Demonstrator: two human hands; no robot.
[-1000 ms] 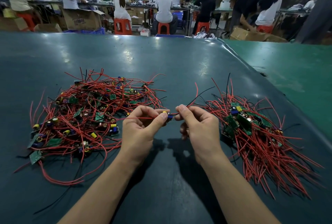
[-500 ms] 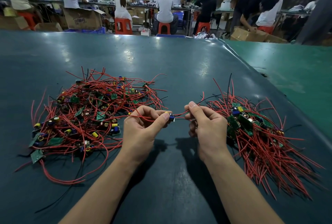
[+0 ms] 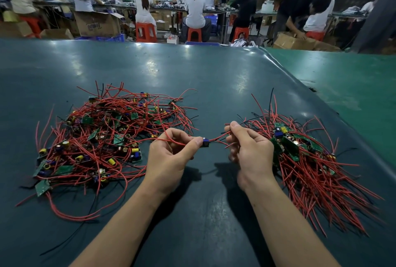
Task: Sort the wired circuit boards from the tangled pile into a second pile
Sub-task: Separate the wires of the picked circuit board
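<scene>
Above the dark teal table mat [image 3: 192, 78], the left hand [image 3: 169, 157] pinches a small blue-topped circuit board [image 3: 205, 142]. The right hand [image 3: 249, 153], fingers curled, grips its red wires [image 3: 218, 137]. The tangled red-wired pile [image 3: 107, 138] lies left of this board, the second pile [image 3: 304, 159] right.

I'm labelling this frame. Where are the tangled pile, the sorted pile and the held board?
tangled pile [image 3: 102, 138], head view, middle of the wire heap
sorted pile [image 3: 304, 159], head view, red wires near its centre
held board [image 3: 205, 142], head view, its blue component by the left thumb
</scene>
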